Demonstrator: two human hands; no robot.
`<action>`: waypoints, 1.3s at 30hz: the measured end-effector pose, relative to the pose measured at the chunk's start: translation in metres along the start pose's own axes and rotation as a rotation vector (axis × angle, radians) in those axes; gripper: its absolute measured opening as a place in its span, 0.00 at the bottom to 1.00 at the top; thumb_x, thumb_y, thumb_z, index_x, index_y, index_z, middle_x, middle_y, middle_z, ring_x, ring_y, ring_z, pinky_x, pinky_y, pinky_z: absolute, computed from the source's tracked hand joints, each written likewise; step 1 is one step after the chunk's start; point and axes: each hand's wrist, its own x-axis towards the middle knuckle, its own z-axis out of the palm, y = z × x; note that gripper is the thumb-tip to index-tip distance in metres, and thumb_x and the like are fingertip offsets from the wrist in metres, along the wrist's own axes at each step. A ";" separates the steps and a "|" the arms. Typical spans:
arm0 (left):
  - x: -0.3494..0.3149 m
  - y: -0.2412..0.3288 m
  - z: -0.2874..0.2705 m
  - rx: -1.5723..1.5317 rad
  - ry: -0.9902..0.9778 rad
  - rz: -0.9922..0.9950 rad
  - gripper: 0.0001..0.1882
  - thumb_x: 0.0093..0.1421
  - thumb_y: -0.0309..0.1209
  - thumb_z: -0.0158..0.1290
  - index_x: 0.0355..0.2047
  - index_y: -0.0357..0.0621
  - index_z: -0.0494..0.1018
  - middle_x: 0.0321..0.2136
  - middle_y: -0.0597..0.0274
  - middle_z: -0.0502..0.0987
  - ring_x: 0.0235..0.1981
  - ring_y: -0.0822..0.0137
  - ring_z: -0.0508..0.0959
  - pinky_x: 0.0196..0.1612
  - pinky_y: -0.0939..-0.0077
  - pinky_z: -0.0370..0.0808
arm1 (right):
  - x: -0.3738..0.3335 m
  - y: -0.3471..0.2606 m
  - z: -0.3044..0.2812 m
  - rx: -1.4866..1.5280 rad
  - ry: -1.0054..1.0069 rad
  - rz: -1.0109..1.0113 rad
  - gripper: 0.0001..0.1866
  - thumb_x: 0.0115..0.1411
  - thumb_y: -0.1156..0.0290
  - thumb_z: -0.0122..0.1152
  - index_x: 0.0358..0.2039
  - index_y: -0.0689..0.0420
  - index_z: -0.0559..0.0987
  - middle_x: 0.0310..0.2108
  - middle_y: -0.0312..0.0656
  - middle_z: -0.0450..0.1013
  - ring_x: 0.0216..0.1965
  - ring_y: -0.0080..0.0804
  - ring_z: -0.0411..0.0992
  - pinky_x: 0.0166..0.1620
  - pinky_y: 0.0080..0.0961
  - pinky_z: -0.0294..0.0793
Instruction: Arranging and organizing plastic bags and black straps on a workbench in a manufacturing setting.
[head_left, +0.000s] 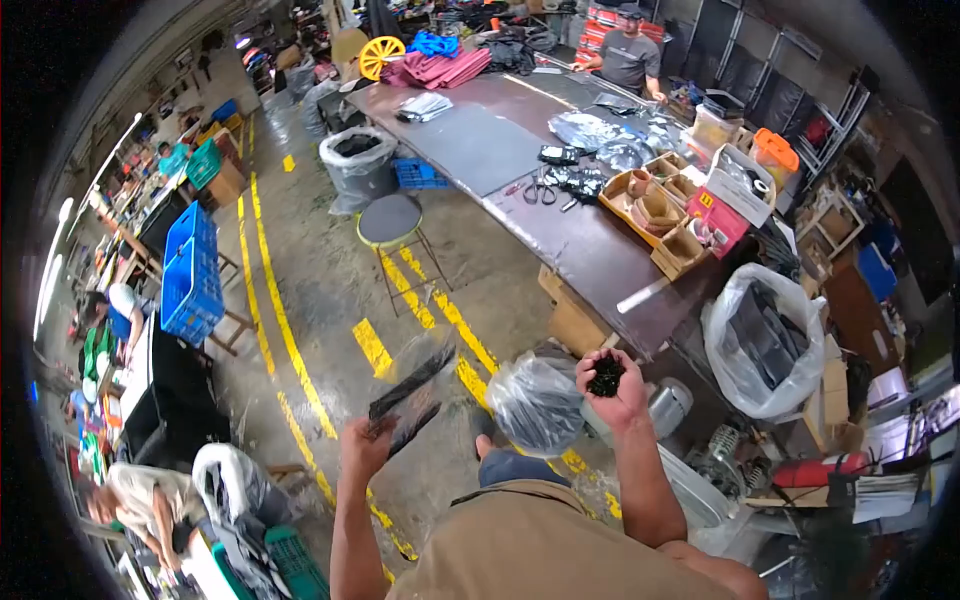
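My left hand (364,446) grips black strips (410,382) together with a clear plastic bag (422,352), held out over the floor. Cupped palm up, my right hand (624,402) carries a heap of small black pieces (606,377), too small to make out their kind. That hand is close to the near end of a long dark worktable (560,255). Just left of it and lower is a tied clear bag (537,403) with grey contents.
A round stool (390,220) stands beside the table. At right is a lined bin (765,340) of dark pieces. Divided cardboard boxes (655,212) and scissors (540,192) lie on the table. A person (628,62) is at its far side; blue crates (190,275) stand left.
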 end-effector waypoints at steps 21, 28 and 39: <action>0.682 0.087 0.026 -0.542 -0.391 0.122 0.09 0.66 0.21 0.59 0.43 0.27 0.83 0.38 0.56 0.88 0.38 0.70 0.86 0.44 0.74 0.80 | 0.402 -0.128 0.135 0.100 0.018 -0.420 0.08 0.69 0.69 0.57 0.35 0.59 0.76 0.38 0.41 0.72 0.44 0.36 0.71 0.45 0.32 0.78; 0.950 0.140 0.096 -0.518 -0.651 0.180 0.19 0.64 0.27 0.62 0.54 0.29 0.82 0.39 0.56 0.88 0.38 0.72 0.84 0.44 0.76 0.79 | 0.514 -0.171 0.185 0.172 0.130 -0.635 0.09 0.69 0.68 0.57 0.33 0.58 0.76 0.36 0.39 0.72 0.41 0.34 0.71 0.43 0.30 0.77; 1.254 0.116 0.245 -0.408 -0.926 -0.266 0.22 0.62 0.26 0.63 0.56 0.35 0.81 0.42 0.49 0.87 0.38 0.63 0.87 0.44 0.70 0.84 | 0.653 -0.253 0.227 0.192 0.129 -0.665 0.10 0.71 0.67 0.56 0.33 0.57 0.76 0.36 0.38 0.73 0.41 0.31 0.70 0.43 0.28 0.76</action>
